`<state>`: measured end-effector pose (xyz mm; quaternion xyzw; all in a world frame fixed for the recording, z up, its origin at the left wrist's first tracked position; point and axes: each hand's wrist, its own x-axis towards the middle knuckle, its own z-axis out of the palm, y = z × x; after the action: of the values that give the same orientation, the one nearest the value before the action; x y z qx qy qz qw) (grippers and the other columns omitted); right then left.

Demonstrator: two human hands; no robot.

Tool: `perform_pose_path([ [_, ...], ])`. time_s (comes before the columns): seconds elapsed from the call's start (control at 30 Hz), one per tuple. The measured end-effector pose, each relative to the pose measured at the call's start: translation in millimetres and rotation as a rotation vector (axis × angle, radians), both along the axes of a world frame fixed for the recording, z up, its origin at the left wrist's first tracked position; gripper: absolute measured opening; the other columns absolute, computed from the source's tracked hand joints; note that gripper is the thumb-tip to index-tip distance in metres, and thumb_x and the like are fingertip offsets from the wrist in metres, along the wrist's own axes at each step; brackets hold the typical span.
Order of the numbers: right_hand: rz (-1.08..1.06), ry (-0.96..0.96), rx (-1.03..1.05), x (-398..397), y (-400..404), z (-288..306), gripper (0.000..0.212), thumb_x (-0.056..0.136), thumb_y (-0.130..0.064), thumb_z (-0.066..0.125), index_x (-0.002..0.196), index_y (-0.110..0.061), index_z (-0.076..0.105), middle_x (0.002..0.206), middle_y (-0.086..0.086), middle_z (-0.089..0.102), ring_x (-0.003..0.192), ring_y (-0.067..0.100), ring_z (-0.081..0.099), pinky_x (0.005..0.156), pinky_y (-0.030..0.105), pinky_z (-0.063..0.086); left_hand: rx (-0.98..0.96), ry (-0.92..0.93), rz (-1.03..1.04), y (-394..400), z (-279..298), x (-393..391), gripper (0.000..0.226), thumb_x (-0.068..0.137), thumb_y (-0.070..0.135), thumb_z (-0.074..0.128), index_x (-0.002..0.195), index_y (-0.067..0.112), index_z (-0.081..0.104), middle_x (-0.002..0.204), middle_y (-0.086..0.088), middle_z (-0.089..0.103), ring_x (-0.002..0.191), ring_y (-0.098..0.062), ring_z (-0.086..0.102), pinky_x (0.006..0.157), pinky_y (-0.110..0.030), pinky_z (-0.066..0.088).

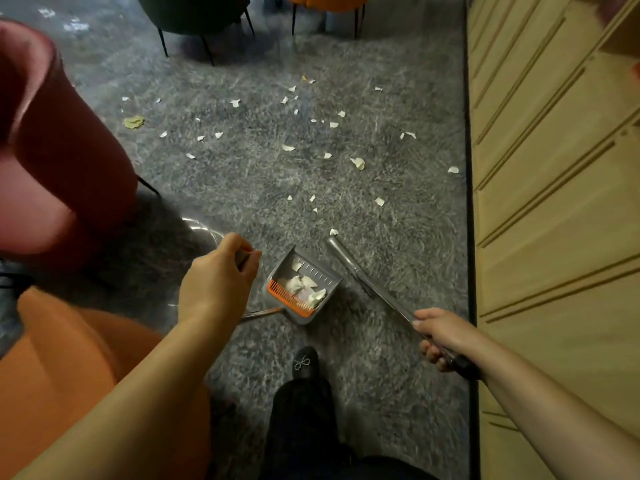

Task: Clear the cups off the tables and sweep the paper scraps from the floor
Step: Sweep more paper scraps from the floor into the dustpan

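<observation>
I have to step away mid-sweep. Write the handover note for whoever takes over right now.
Left hand: grips the dustpan handle.
Right hand: fingers curled round the broom handle; broom head is down on the carpet, just right of the pan.
Dustpan: sits on the carpet with several paper scraps already in it.
Left to do: many scraps are scattered across the carpet ahead, plus a yellowish crumpled piece near the red chair.
Cups and tables: not in view, status unknown.
</observation>
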<state>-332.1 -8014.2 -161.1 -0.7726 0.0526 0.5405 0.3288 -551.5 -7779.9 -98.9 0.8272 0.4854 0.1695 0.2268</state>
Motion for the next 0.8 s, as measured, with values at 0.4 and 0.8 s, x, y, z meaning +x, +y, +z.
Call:
perform_pose_path([
  [0.4, -0.097, 0.002, 0.005, 120, 143, -8, 0.046, 0.102, -0.016, 0.039, 0.147, -0.021, 0.031, 0.061, 0.008, 0.042, 0.03, 0.008, 0.035, 0.036, 0.013, 0.029, 0.048, 0.121, -0.158, 169, -14, 138, 0.019, 0.092, 0.041, 0.061, 0.09, 0.022, 0.058, 0.073, -0.003, 0.065, 0.065, -0.029, 0.059, 0.056, -0.035, 0.047],
  [0.8, -0.026, 0.07, -0.017, 287, 262, -40, 0.035, 0.101, -0.013, 0.039, 0.137, -0.017, 0.041, 0.052, 0.005, 0.04, 0.028, 0.008, 0.035, 0.037, 0.012, 0.029, 0.05, 0.259, -0.157, 276, -35, 262, 0.019, 0.088, 0.046, 0.063, 0.087, 0.03, 0.054, 0.061, 0.007, 0.056, 0.049, -0.015, 0.054, 0.047, -0.027, 0.045],
])
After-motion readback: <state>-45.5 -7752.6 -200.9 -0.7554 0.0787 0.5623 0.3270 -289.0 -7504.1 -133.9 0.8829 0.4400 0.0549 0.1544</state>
